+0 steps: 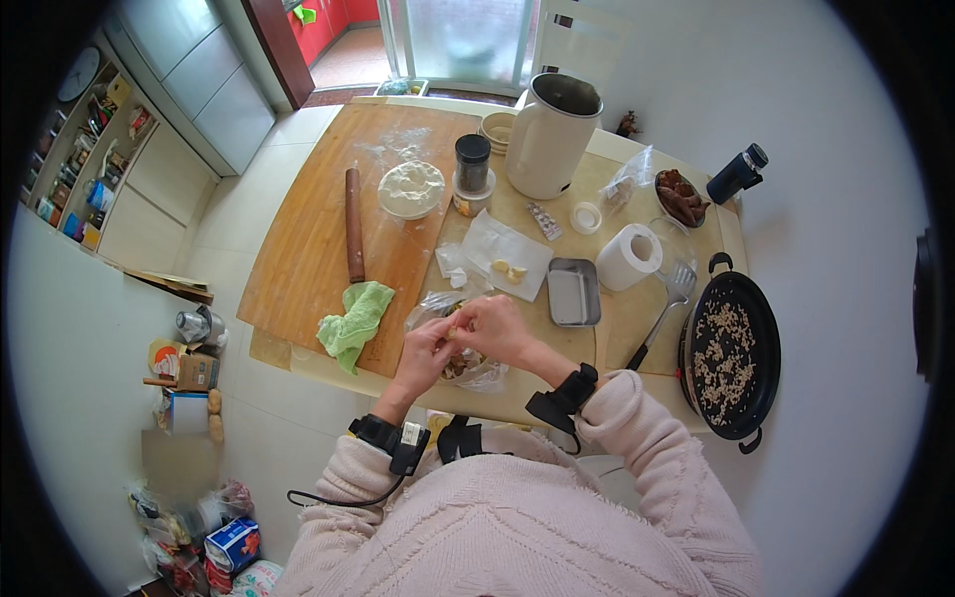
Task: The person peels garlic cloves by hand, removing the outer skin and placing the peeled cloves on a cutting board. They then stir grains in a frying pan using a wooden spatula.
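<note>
My left hand (427, 351) and my right hand (495, 327) meet at the fingertips at the table's near edge. Pinched between them is a small pale piece (452, 333), which looks like a garlic clove and is mostly covered by my fingers. Under both hands lies an open clear plastic bag (489, 377) with scraps that look like peelings; my hands hide much of it. Just beyond, several peeled garlic cloves (510, 272) rest on a white paper towel (485, 242). A grey metal box (574, 292) sits right of the towel.
On the left, a wooden board (298, 261) carries a rolling pin (354, 224), a flour bowl (411, 189) and a green cloth (357, 322). Rightward are a paper roll (629, 257), a slotted turner (668, 302) and a black pan (727, 354). A white pitcher (548, 142) stands behind.
</note>
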A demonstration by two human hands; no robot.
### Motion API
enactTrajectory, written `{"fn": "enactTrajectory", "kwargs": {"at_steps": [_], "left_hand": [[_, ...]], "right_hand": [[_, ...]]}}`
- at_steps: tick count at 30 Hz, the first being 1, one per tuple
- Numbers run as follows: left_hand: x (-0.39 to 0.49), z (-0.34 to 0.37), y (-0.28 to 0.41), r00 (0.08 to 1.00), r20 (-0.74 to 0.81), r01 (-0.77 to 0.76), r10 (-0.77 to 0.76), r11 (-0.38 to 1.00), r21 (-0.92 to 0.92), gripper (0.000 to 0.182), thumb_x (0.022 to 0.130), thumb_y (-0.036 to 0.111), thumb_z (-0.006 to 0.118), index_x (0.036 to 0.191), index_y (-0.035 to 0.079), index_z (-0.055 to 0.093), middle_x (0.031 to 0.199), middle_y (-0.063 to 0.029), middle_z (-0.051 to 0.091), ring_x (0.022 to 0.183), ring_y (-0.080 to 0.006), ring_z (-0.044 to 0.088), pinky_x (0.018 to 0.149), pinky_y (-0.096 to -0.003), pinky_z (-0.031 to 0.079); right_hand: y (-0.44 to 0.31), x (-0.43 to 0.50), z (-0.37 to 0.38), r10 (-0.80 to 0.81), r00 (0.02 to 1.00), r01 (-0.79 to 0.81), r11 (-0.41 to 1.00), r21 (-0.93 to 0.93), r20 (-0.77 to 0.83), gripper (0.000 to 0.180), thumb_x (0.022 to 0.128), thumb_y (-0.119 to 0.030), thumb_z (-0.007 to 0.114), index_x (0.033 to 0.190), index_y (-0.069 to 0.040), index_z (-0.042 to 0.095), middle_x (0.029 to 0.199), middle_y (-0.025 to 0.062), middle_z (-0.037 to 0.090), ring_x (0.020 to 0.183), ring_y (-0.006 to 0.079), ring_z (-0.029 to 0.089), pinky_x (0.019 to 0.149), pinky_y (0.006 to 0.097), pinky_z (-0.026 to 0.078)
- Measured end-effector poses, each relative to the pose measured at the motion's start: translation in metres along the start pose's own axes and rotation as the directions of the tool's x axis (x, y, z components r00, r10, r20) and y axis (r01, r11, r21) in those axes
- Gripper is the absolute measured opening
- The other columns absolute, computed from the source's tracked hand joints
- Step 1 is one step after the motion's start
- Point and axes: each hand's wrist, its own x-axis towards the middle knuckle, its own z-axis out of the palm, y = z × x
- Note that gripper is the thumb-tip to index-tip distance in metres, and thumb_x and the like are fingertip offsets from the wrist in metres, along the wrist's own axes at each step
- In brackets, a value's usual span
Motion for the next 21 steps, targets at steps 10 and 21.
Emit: {"fn": "enactTrajectory", "kwargs": {"at_steps": [10, 21], "left_hand": [[-0.003, -0.015, -0.010, 0.983, 0.058, 0.182, -0.175, 0.874, -0.451, 0.027, 0.096, 0.007, 0.055, 0.122, 0.002, 0.055, 0.090, -0.0029, 0.063, 0.076, -0.0059, 0.059, 0.071, -0.0200, 0.048], [0.001, -0.005, -0.009, 0.998, -0.050, -0.046, 0.047, 0.999, 0.026, 0.053, 0.085, -0.003, 0.060, 0.137, 0.009, 0.052, 0.099, -0.0089, 0.055, 0.080, -0.0148, 0.056, 0.070, -0.0257, 0.047]], "right_hand": [[0.024, -0.005, -0.019, 0.192, 0.981, -0.192, 0.981, 0.002, 0.039, 0.019, 0.068, -0.024, 0.071, 0.075, -0.006, 0.071, 0.069, 0.0115, 0.067, 0.066, 0.0250, 0.066, 0.061, 0.0364, 0.052], [0.004, -0.002, -0.005, -0.244, 0.970, 0.243, 0.967, -0.080, -0.003, 0.014, 0.073, -0.017, 0.068, 0.081, -0.007, 0.074, 0.079, 0.0100, 0.068, 0.070, 0.0271, 0.065, 0.064, 0.0351, 0.053]]}}
